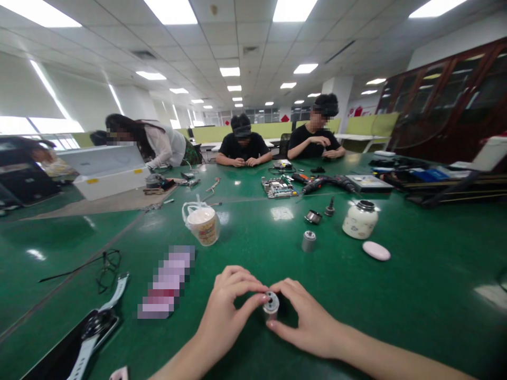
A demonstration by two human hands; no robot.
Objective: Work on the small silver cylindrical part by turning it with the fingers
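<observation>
My left hand (227, 311) and my right hand (304, 319) meet low in the middle of the view over a green table (245, 248). Both pinch a small grey metal cylinder (271, 306) that stands upright on the table, its top showing small holes. The left fingers curl on its left side and the right thumb and forefinger close on its right side. A similar grey cylinder (308, 240) stands alone farther back.
A paper cup in a plastic bag (203, 224), a white jar (360, 220), a pink oval case (376, 250), a metal ring (312, 216), glasses (106, 269), a watch (95, 327), a drill (325, 183) and a circuit board (277, 187) lie around. Three people work across the table.
</observation>
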